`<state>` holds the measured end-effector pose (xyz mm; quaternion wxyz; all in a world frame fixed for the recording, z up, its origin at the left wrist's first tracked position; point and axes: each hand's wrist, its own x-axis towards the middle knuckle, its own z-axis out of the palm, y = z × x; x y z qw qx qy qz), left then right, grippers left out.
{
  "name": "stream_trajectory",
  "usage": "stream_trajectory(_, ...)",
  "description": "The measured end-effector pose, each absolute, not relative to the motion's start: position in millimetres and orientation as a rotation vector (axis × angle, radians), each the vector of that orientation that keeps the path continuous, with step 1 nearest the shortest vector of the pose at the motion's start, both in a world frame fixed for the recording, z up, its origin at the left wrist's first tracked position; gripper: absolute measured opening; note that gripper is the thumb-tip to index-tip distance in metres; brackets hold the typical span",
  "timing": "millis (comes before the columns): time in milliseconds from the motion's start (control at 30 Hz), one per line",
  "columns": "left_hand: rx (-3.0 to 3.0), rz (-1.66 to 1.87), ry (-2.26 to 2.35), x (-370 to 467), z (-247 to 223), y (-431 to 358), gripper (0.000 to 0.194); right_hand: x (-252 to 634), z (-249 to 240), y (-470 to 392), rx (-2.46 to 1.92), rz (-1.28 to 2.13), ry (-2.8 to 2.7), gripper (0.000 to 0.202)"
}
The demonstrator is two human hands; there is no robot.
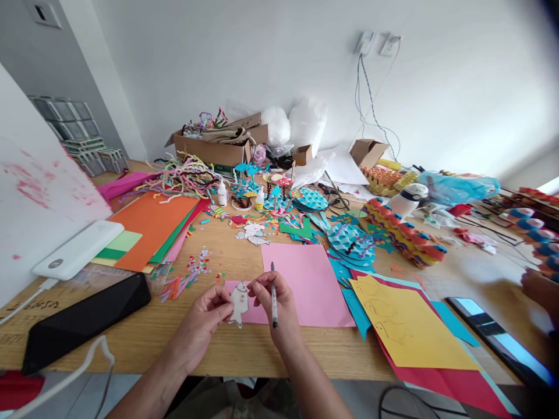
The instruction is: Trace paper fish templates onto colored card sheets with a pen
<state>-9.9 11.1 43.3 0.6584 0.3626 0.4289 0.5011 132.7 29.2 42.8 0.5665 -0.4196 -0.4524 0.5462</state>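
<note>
2 bottles [222, 194] and paper scraps [198, 269] clutter a wooden table [345, 358] by a white wall [209, 64], as the left hand [205, 317] pinches a fish cutout [239, 304] over pink paper [314, 285] and the right hand [283, 311] holds a pen [273, 297].

Your left hand [207, 314] pinches a pale fish cutout [239, 302] by its edge. Your right hand [278, 297], fingertips near the fish's other side, carries a pen [274, 302]. Pink sheet [314, 285] flat on the table [222, 256], just beyond. Yellow sheet [423, 326] with drawn outlines to your right; black phone [87, 320], white power bank [81, 250] left.
</note>
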Motion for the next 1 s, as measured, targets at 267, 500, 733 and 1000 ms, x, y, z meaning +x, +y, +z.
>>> stream_trajectory(267,1.116,1.112,1.183,-14,34,17,0.017,131,32,36,-1.230,1.106,-1.308,0.011)
stream_trajectory(500,2.080,1.126,1.392,-53,21,20,0.014,132,30,51,-1.379,1.058,-1.397,0.008)
stream_trajectory(733,2.682,0.913,1.249,-61,-4,7,0.033,124,25,55,-1.485,1.009,-1.543,0.015)
stream_trajectory(1000,2.865,0.715,1.181,-65,-10,-6,0.040,121,27,54,-1.578,0.943,-1.694,0.017)
